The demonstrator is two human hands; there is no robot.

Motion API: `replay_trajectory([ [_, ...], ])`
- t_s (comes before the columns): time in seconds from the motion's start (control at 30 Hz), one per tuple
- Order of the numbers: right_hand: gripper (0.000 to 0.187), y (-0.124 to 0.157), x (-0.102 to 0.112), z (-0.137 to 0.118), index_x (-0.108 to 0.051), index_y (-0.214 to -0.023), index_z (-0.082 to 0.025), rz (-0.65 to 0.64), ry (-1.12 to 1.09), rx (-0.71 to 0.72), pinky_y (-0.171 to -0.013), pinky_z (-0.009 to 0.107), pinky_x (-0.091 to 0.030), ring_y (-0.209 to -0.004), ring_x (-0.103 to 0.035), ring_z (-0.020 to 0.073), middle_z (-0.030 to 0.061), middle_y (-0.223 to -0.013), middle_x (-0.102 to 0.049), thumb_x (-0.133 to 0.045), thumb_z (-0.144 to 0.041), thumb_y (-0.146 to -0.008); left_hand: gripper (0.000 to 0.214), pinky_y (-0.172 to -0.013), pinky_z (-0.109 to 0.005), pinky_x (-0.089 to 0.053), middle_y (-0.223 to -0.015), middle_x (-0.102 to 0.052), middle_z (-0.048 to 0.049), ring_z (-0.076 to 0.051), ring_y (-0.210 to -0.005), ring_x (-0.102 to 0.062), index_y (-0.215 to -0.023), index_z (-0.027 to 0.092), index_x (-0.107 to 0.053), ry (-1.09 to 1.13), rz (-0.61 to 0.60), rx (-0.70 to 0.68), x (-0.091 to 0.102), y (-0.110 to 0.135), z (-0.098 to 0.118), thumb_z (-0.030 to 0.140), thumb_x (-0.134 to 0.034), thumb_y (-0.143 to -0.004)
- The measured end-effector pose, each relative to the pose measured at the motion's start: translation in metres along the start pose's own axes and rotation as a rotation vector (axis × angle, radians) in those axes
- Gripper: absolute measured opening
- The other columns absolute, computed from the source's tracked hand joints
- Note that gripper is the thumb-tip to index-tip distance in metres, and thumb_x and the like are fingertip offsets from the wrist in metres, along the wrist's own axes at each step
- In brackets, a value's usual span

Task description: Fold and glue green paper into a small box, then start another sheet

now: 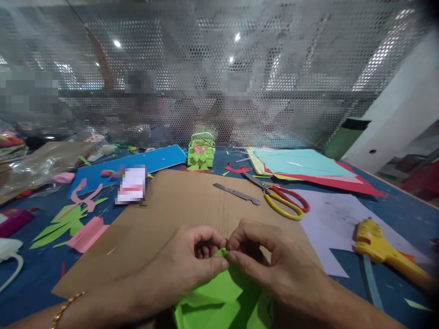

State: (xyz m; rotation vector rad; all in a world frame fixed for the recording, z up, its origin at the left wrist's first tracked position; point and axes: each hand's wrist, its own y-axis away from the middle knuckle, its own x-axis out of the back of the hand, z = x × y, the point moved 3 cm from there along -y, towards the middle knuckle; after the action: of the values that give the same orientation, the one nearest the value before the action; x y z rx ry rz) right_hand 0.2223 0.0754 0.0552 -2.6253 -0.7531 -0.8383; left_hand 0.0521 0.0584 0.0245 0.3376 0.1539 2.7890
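Observation:
Both hands pinch the top edge of a folded green paper piece [219, 290] low in the middle of the view. My left hand [194, 260] is closed on it from the left, thumb on the near side. Close beside it, my right hand [267, 260] grips the same edge with thumb and fingers. The paper's lower part runs out of the frame. Underneath lies a sheet of brown cardboard [181, 205]. Beyond the hands are a flat metal blade [236, 193] and scissors [274, 194] with one red and one yellow handle.
A small green woven paper basket [201, 153] stands at the back. Coloured paper sheets [305, 163] are stacked back right. A yellow glue gun [377, 244] lies right, on lilac paper [325, 214]. Green scraps [68, 224], pink paper [88, 234] and a blue board [137, 164] are left.

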Motion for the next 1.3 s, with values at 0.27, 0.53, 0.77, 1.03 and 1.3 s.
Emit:
replay_trajectory([
  [0.27, 0.01, 0.004, -0.007, -0.002, -0.064, -0.075, -0.018, 0.054, 0.023, 0.076, -0.053, 0.023, -0.041, -0.059, -0.055, 0.0118, -0.0007, -0.066, -0.061, -0.058, -0.018, -0.083, 0.01, -0.056, -0.024, -0.032, -0.065, -0.048, 0.0064, -0.01, -0.063, -0.041, -0.081, 0.016, -0.066, -0.101, -0.002, -0.042, -0.003, 0.003, 0.005, 0.02, -0.065, -0.072],
  [0.53, 0.011, 0.008, -0.01, -0.003, -0.061, -0.076, -0.019, 0.06, 0.116, 0.095, -0.055, 0.024, -0.042, -0.061, -0.056, 0.0129, 0.0002, -0.07, -0.062, -0.056, -0.013, -0.083, 0.009, -0.054, -0.023, -0.031, -0.064, -0.049, 0.0058, -0.01, -0.061, -0.042, -0.078, 0.016, -0.068, -0.186, 0.045, -0.053, -0.004, 0.004, 0.001, 0.018, -0.064, -0.07],
  [0.77, 0.012, 0.005, -0.011, -0.001, -0.061, -0.073, -0.019, 0.047, 0.097, 0.058, -0.054, 0.023, -0.041, -0.06, -0.055, 0.0122, -0.0006, -0.068, -0.061, -0.056, -0.011, -0.08, 0.005, -0.053, -0.023, -0.03, -0.062, -0.047, 0.0068, -0.01, -0.06, -0.042, -0.074, 0.016, -0.065, -0.143, 0.025, -0.073, -0.006, 0.003, 0.001, 0.016, -0.064, -0.07],
  [1.03, 0.01, 0.004, -0.011, 0.0, -0.06, -0.073, -0.02, 0.051, 0.045, 0.028, -0.053, 0.023, -0.039, -0.059, -0.053, 0.0121, -0.0012, -0.066, -0.059, -0.054, -0.015, -0.081, 0.009, -0.055, -0.023, -0.032, -0.065, -0.047, 0.0061, -0.01, -0.062, -0.041, -0.078, 0.016, -0.063, -0.062, 0.019, -0.056, -0.004, 0.002, 0.002, 0.021, -0.063, -0.07],
  [1.3, 0.015, 0.002, -0.001, -0.005, -0.059, -0.073, -0.02, 0.076, 0.091, 0.031, -0.053, 0.023, -0.039, -0.058, -0.052, 0.0122, -0.0017, -0.064, -0.056, -0.051, -0.021, -0.087, 0.019, -0.058, -0.025, -0.033, -0.069, -0.049, 0.004, -0.012, -0.066, -0.044, -0.089, 0.015, -0.066, 0.029, 0.062, -0.067, 0.002, -0.002, 0.001, 0.031, -0.066, -0.078],
])
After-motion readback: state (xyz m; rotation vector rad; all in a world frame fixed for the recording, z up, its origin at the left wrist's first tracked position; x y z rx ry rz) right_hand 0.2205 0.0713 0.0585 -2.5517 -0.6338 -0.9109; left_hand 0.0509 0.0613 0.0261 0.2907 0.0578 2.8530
